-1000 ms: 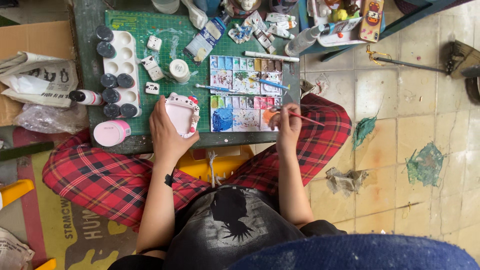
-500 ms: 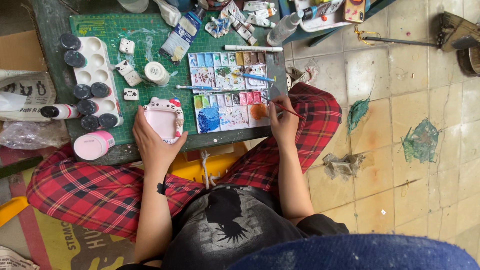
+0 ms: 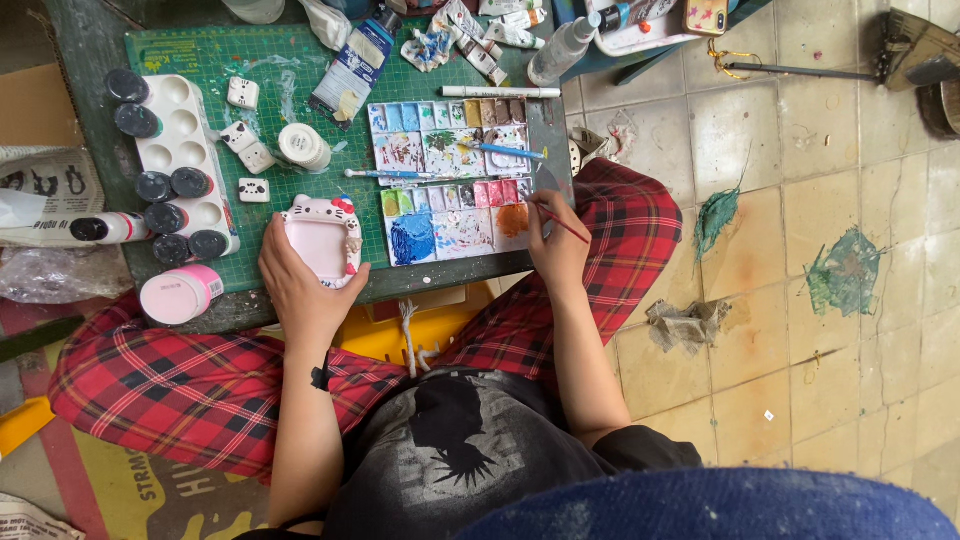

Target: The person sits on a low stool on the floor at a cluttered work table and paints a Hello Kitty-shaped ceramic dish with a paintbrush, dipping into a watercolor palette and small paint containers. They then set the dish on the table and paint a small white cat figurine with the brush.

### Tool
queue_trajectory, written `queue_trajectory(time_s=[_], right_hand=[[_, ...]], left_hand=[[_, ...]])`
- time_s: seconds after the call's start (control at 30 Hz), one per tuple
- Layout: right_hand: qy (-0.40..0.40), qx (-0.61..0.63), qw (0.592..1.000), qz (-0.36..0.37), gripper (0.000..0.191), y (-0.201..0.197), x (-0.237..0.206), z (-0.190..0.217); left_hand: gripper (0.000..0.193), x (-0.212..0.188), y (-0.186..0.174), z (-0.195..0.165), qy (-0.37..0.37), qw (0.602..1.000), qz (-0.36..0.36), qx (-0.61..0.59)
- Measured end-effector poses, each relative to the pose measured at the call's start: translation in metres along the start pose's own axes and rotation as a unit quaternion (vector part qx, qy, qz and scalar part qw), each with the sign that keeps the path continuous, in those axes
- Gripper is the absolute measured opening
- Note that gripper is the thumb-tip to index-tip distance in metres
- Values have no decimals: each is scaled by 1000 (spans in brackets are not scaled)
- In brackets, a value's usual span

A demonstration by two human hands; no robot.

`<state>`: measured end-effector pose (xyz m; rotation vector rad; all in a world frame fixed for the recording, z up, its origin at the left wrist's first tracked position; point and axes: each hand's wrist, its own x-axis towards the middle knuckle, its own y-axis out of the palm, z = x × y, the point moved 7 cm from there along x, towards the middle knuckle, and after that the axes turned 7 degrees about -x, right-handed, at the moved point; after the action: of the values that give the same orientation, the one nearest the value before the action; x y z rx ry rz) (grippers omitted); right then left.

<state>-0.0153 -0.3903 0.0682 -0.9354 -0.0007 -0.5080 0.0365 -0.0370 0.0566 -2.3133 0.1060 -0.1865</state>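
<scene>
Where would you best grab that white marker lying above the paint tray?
Pinch the white marker around the middle of its barrel, fingers coming from above. It lies flat on the green mat, long sides free, though paint tubes crowd its far side.

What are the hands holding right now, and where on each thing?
Left hand grips the pink cat-shaped frame by its lower edge. Right hand pinches a thin red-handled brush along its handle.

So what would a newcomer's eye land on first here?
Probably the paint-smeared palette on the green cutting mat, where the right hand dips a thin red brush. Just left of it, the left hand holds a pink cat-shaped frame. Red tartan trousers fill the foreground.
</scene>
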Motion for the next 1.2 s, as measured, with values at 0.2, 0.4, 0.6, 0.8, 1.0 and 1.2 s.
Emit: queue_trajectory(time_s=[0.2, 0.4, 0.6, 0.8, 1.0, 1.2], right_hand=[[58, -13, 998, 0, 11, 4, 2, -12], [44, 1, 998, -49, 18, 2, -1, -21], [79, -18, 993, -84, 26, 5, 3, -31], [8, -58, 997, -44, 12, -4, 0, -3], [-57, -41, 997, 7, 12, -17, -12, 18], [22, 17, 1000, -2, 10, -8, -7, 7]], left_hand=[[119, 0, 1, 0, 12, 1000, -1, 12], [119, -1, 2, 2, 9, 1000, 0, 13], [117, -3, 3, 2, 16, 1000, -2, 11], [117, -4, 3, 3, 9, 1000, -2, 4], [118, -1, -6, -4, 16, 1000, -6, 12], [103, 1, -48, -9, -4, 1000, 1, 6]])
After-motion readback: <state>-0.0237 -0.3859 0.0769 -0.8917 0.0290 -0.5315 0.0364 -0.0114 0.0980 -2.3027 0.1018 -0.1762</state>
